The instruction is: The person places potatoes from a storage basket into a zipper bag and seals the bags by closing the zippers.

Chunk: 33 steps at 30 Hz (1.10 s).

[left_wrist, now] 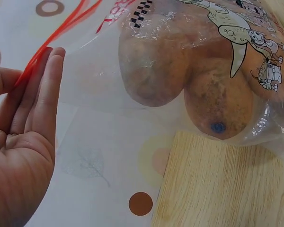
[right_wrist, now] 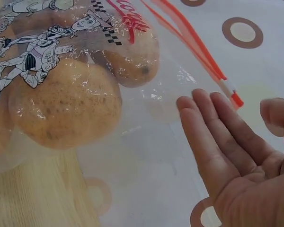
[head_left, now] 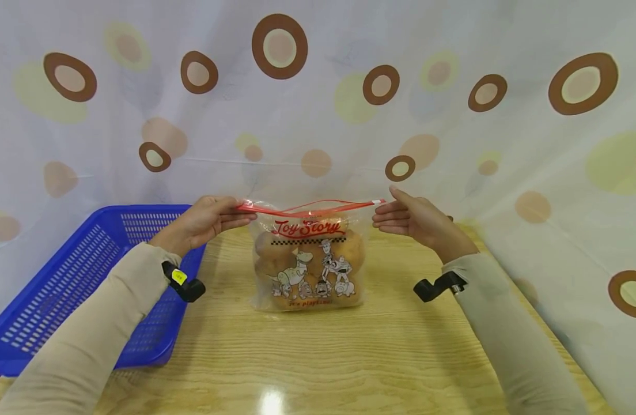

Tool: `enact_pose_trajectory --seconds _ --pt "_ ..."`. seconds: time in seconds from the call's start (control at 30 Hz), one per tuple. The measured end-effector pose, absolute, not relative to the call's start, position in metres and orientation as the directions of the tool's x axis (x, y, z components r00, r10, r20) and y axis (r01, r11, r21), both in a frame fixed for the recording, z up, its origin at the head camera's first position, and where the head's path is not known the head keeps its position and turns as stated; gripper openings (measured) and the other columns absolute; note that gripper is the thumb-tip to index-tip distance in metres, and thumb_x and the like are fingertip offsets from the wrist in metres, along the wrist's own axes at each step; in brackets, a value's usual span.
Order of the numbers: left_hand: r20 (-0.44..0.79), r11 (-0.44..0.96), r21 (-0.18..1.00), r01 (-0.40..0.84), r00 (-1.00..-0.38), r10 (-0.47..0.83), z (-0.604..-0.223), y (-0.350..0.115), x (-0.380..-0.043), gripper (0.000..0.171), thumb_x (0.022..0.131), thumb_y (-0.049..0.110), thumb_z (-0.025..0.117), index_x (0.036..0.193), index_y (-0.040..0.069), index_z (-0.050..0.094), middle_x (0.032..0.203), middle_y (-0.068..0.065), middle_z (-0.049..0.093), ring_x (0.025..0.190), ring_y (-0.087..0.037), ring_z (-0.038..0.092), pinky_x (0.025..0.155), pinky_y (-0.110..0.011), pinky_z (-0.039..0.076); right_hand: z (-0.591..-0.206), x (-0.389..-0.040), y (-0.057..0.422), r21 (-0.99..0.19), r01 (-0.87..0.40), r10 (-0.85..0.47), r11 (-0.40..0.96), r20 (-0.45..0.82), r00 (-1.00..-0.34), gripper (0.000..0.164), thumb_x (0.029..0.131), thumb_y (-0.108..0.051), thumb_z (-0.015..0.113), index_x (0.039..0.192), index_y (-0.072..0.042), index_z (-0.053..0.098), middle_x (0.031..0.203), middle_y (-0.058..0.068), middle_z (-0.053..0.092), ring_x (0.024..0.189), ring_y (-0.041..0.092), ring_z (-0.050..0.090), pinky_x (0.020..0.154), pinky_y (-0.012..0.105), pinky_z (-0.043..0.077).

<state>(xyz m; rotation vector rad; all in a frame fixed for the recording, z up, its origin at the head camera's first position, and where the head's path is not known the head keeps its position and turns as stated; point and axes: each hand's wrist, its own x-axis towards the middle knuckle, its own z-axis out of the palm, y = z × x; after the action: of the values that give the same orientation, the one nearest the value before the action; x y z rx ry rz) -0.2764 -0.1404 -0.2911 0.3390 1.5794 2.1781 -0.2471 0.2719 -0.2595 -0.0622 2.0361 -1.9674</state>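
A clear zip bag [head_left: 310, 259] with a red zip strip [head_left: 307, 212] and cartoon print stands upright on the table. Through its plastic several potatoes [left_wrist: 154, 71] show, also in the right wrist view as brown potatoes [right_wrist: 68, 106]. My left hand [head_left: 210, 220] pinches the left end of the red strip between thumb and fingers. At the other end, by the white slider [right_wrist: 227, 86], my right hand [head_left: 419, 222] has its fingers straight and its thumb apart from them. In the right wrist view nothing lies between that thumb and the fingers. The bag's mouth gapes slightly in the middle.
On the left of the wooden table [head_left: 318, 363] stands a blue plastic basket [head_left: 178, 323] with slotted walls, under my left forearm. Behind the table hangs a white cloth [head_left: 318, 127] with brown rings, which also runs along the right side.
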Motion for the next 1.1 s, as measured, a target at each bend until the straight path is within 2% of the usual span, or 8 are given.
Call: enact_pose_trajectory --seconds 0.2,0.4,0.53,0.63,0.77,0.9,0.97,1.1 --pt "-0.014 -0.242 0.958 -0.153 -0.869 0.495 -0.291 -0.141 -0.275 0.027 0.101 0.004 0.046 0.095 0.005 0.073 0.095 -0.010 0.072 0.089 -0.018 0.071 0.083 -0.027 0.055 -0.262 -0.262 0.262 -0.962 0.267 -0.175 0.054 -0.272 -0.946 0.047 0.096 -0.041 0.056 0.115 0.002 0.051 0.091 0.006 0.069 0.085 0.017 0.070 0.083 0.028 0.056" --pt "0.026 -0.218 0.970 -0.111 -0.839 0.544 -0.290 -0.141 -0.274 0.029 0.101 0.004 0.045 0.098 0.007 0.074 0.096 -0.008 0.073 0.092 -0.018 0.070 0.084 -0.028 0.055 -0.259 -0.271 0.258 -0.949 0.306 -0.172 0.073 -0.314 -0.934 0.025 0.098 -0.023 0.055 0.115 -0.004 0.054 0.085 0.005 0.070 0.080 0.016 0.071 0.078 0.026 0.057" --pt "0.036 -0.204 0.976 -0.082 -0.854 0.519 -0.292 -0.144 -0.273 0.028 0.100 0.005 0.047 0.096 0.009 0.074 0.096 -0.008 0.073 0.091 -0.018 0.070 0.083 -0.028 0.055 -0.259 -0.270 0.258 -0.954 0.296 -0.179 0.045 -0.299 -0.937 0.013 0.099 -0.013 0.054 0.104 -0.005 0.062 0.086 0.007 0.071 0.081 0.017 0.071 0.078 0.026 0.057" --pt "0.041 -0.198 0.979 -0.058 -0.887 0.460 -0.296 -0.146 -0.271 0.026 0.100 0.006 0.049 0.095 0.011 0.075 0.095 -0.007 0.073 0.090 -0.016 0.071 0.084 -0.027 0.055 -0.261 -0.264 0.256 -0.966 0.254 -0.184 -0.035 -0.244 -0.952 0.014 0.097 -0.007 0.054 0.093 -0.006 0.068 0.087 0.007 0.070 0.082 0.018 0.071 0.080 0.026 0.056" --pt "0.058 -0.193 0.981 -0.019 -0.920 0.387 -0.304 -0.149 -0.268 0.023 0.099 0.008 0.051 0.112 0.003 0.069 0.097 -0.003 0.073 0.091 -0.013 0.070 0.087 -0.027 0.053 -0.266 -0.252 0.253 -0.958 0.219 -0.192 -0.183 -0.184 -0.964 0.022 0.095 -0.001 0.055 0.085 -0.007 0.074 0.088 0.007 0.069 0.081 0.018 0.071 0.081 0.025 0.056" --pt "0.094 -0.202 0.979 0.021 -0.929 0.358 -0.306 -0.149 -0.267 0.037 0.098 0.011 0.054 0.128 -0.010 0.055 0.099 -0.002 0.072 0.093 -0.012 0.070 0.088 -0.028 0.052 -0.271 -0.246 0.251 -0.954 0.189 -0.183 -0.234 -0.148 -0.972 0.025 0.095 0.000 0.056 0.083 -0.008 0.076 0.089 0.008 0.069 0.080 0.018 0.071 0.080 0.025 0.056" --pt "0.111 -0.219 0.975 0.032 -0.927 0.357 -0.306 -0.148 -0.268 0.033 0.098 0.011 0.055 0.125 -0.006 0.059 0.099 -0.003 0.072 0.093 -0.012 0.070 0.088 -0.027 0.053 -0.271 -0.244 0.250 -0.958 0.170 -0.174 -0.230 -0.132 -0.976 0.025 0.095 0.000 0.056 0.084 -0.009 0.076 0.088 0.008 0.070 0.079 0.018 0.071 0.079 0.026 0.056" --pt "0.113 -0.250 0.968 0.024 -0.931 0.347 -0.306 -0.146 -0.269 0.021 0.097 0.010 0.055 0.108 0.007 0.072 0.097 -0.004 0.073 0.092 -0.013 0.070 0.086 -0.026 0.053 -0.270 -0.244 0.251 -0.962 0.159 -0.183 -0.224 -0.119 -0.976 0.023 0.095 -0.001 0.057 0.084 -0.009 0.076 0.089 0.007 0.070 0.080 0.018 0.071 0.080 0.026 0.056"
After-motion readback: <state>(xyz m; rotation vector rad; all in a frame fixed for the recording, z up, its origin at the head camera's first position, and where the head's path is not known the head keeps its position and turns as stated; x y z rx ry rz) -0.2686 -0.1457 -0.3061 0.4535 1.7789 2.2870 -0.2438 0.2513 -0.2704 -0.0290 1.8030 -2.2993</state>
